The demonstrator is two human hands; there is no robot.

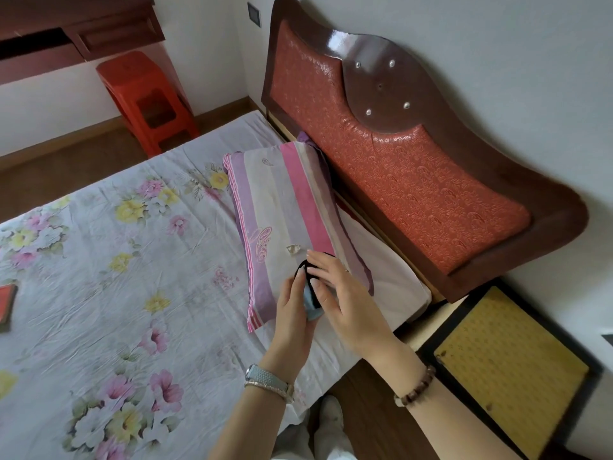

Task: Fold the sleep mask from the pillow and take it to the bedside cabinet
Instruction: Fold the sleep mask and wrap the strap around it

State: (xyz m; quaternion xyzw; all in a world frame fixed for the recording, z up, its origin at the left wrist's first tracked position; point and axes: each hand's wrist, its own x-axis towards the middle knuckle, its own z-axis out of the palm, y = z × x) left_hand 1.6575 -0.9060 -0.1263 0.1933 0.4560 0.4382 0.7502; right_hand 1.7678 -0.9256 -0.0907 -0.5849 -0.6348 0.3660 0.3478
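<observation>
A: What lines the wall?
B: A headboard (398,167), padded in red with dark wood trim, and a wall switch (253,14) at top.

A: And the far corner?
B: A red stool (146,97) on the floor, beyond a floral sheet (116,260) covering the bed.

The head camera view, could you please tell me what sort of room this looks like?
Most likely a home bedroom: a bed with a floral sheet, a striped pillow against a padded headboard, and a yellow-topped bedside cabinet next to it.
</observation>
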